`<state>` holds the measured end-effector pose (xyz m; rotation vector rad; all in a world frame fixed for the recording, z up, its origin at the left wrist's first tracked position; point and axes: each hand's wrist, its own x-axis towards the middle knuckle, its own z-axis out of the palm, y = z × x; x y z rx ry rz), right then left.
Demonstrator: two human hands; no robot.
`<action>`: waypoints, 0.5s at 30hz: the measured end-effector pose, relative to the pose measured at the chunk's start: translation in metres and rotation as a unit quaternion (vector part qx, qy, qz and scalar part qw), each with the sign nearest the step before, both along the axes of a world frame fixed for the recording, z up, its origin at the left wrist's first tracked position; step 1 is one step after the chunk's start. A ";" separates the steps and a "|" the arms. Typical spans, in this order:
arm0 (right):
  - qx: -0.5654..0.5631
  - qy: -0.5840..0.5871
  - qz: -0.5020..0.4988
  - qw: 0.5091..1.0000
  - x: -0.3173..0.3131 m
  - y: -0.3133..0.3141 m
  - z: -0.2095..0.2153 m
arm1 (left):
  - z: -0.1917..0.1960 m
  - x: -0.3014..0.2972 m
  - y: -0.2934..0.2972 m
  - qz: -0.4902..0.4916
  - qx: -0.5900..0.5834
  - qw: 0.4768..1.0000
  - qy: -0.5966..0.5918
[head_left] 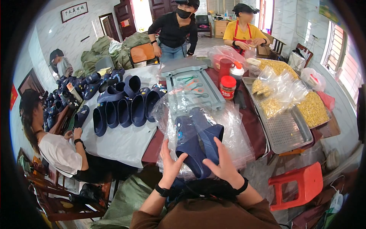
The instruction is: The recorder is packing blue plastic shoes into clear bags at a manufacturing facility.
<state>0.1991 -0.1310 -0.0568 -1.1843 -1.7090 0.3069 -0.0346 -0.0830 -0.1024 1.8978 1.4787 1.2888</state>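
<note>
Flanks navy clogs (192,151), partly covered by clear plastic (238,137), with left hand (170,163) and right hand (225,164), both splayed with thumbs apart from fingers; cannot tell whether touching

The left hand (172,165) has passage leftward over the pale sheet (126,147), up to the row of navy clogs (124,112). Ahead, the grey case (196,100) bars low travel; rightward, a narrow strip of bench (253,122) separates the glossy clear bags (238,141), whose edges are hard to tell, from the metal tray (286,129).
</note>
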 end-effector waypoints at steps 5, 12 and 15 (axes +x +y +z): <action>-0.040 0.117 -0.086 0.989 0.038 0.024 -0.017 | -0.010 0.000 -0.002 -0.063 -0.108 0.975 -0.181; -0.155 0.236 -0.019 0.959 0.059 0.077 -0.032 | -0.011 0.001 -0.001 -0.004 -0.056 0.997 -0.054; -0.252 0.293 0.027 0.922 0.076 0.094 -0.049 | -0.014 0.004 0.004 -0.004 -0.050 0.996 -0.072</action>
